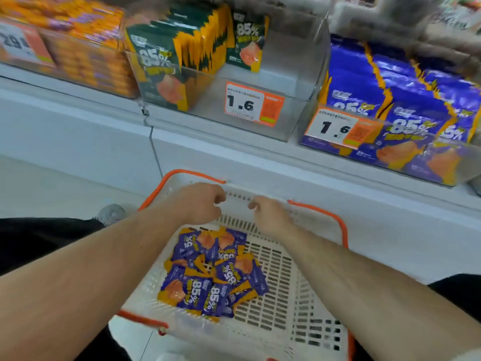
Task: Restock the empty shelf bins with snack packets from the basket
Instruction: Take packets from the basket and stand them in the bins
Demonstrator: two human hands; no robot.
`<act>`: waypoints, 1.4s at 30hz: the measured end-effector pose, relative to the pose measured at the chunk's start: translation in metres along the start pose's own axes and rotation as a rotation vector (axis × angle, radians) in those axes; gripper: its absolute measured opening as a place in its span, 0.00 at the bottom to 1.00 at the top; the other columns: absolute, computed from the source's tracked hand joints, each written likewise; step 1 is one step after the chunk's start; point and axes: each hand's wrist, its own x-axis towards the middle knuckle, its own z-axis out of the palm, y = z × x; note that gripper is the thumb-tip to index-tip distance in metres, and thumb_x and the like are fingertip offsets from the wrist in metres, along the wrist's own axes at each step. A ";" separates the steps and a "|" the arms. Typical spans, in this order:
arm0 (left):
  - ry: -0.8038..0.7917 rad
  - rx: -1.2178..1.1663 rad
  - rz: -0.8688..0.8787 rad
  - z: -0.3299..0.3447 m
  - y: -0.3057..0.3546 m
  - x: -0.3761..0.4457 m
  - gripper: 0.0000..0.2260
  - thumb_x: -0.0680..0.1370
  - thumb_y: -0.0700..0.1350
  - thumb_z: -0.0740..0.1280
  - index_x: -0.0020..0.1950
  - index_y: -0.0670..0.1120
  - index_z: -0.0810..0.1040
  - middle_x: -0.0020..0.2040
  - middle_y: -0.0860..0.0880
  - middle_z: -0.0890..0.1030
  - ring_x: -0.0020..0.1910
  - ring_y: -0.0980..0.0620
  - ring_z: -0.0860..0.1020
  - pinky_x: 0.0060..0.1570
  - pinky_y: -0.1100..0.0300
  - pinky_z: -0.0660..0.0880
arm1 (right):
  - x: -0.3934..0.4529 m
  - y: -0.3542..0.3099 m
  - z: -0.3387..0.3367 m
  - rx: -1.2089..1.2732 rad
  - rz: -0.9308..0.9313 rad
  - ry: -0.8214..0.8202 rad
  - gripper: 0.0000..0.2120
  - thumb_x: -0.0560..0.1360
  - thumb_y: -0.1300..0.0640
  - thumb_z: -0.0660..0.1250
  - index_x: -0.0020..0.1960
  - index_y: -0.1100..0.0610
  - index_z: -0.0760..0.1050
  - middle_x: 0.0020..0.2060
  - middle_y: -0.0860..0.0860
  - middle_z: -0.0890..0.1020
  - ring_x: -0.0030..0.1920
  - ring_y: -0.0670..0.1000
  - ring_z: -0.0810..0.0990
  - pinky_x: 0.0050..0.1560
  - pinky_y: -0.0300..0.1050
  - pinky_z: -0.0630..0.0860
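White basket (281, 269): purple snack packets (208, 277) heaped in its left half. Left hand (203, 204) and right hand (270, 214) above far rim, fingers loosely curled, holding nothing. Green-packet shelf bin (260, 121) half-filled.

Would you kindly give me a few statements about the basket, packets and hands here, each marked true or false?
1. The purple packets lie in the white basket. True.
2. The left hand holds a packet. False: both it and the right hand hold nothing, hovering over the basket's far end.
3. The basket's handles are green. False: they are orange.
4. The green packets stand in a clear shelf bin. True.
5. Both visible price tags read 1.6. True.
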 end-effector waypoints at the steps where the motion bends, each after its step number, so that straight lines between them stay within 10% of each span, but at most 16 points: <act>1: -0.042 -0.005 -0.008 0.005 -0.005 0.001 0.17 0.80 0.47 0.62 0.69 0.48 0.71 0.68 0.49 0.74 0.65 0.49 0.73 0.65 0.52 0.70 | 0.004 0.006 0.014 -0.032 0.040 -0.096 0.17 0.79 0.67 0.55 0.64 0.58 0.75 0.63 0.59 0.76 0.59 0.59 0.76 0.55 0.46 0.73; 11: -0.303 -0.138 -0.135 0.063 -0.039 0.009 0.04 0.78 0.44 0.60 0.47 0.48 0.66 0.45 0.47 0.68 0.42 0.49 0.66 0.42 0.56 0.65 | 0.030 0.066 0.134 -0.572 -0.051 -0.521 0.09 0.78 0.63 0.63 0.57 0.59 0.78 0.51 0.57 0.80 0.51 0.58 0.79 0.50 0.55 0.80; 17: -0.319 -0.173 -0.178 0.063 -0.038 0.017 0.11 0.78 0.42 0.61 0.58 0.42 0.78 0.56 0.43 0.79 0.51 0.46 0.77 0.53 0.52 0.76 | 0.037 0.066 0.170 -0.774 -0.240 -0.532 0.49 0.64 0.40 0.78 0.76 0.55 0.57 0.70 0.58 0.66 0.68 0.61 0.68 0.65 0.59 0.71; 22: -0.327 -0.149 -0.168 0.063 -0.034 0.022 0.17 0.79 0.43 0.61 0.68 0.47 0.74 0.66 0.48 0.76 0.62 0.47 0.75 0.59 0.55 0.74 | 0.038 0.069 0.176 -0.740 -0.191 -0.520 0.55 0.59 0.36 0.79 0.76 0.54 0.55 0.68 0.59 0.67 0.65 0.61 0.72 0.62 0.56 0.72; 27: -0.336 -0.114 -0.148 0.065 -0.033 0.021 0.16 0.79 0.43 0.61 0.65 0.47 0.77 0.61 0.48 0.79 0.53 0.49 0.78 0.55 0.53 0.77 | 0.031 0.068 0.156 -0.688 -0.115 -0.524 0.30 0.72 0.46 0.75 0.69 0.54 0.69 0.63 0.57 0.71 0.58 0.60 0.77 0.54 0.54 0.78; 30: -0.323 -0.178 -0.135 0.057 -0.027 0.021 0.15 0.80 0.46 0.62 0.67 0.48 0.75 0.63 0.50 0.78 0.55 0.51 0.77 0.57 0.56 0.74 | 0.025 0.065 0.126 -0.512 -0.018 -0.583 0.03 0.77 0.58 0.67 0.46 0.55 0.73 0.43 0.53 0.77 0.45 0.57 0.78 0.39 0.48 0.72; 36: -0.317 -0.274 -0.070 0.039 -0.002 0.018 0.27 0.79 0.50 0.66 0.76 0.46 0.63 0.73 0.47 0.69 0.69 0.47 0.70 0.70 0.51 0.66 | 0.009 0.059 0.036 -0.220 0.051 -0.439 0.07 0.76 0.58 0.67 0.40 0.55 0.72 0.36 0.51 0.76 0.38 0.52 0.76 0.38 0.46 0.71; 42: -0.217 -0.533 -0.027 0.032 0.028 0.006 0.41 0.75 0.57 0.71 0.79 0.51 0.49 0.77 0.46 0.62 0.64 0.44 0.75 0.59 0.50 0.76 | -0.024 0.041 -0.058 0.439 0.026 -0.179 0.07 0.79 0.64 0.65 0.52 0.56 0.80 0.41 0.50 0.83 0.39 0.46 0.79 0.37 0.39 0.73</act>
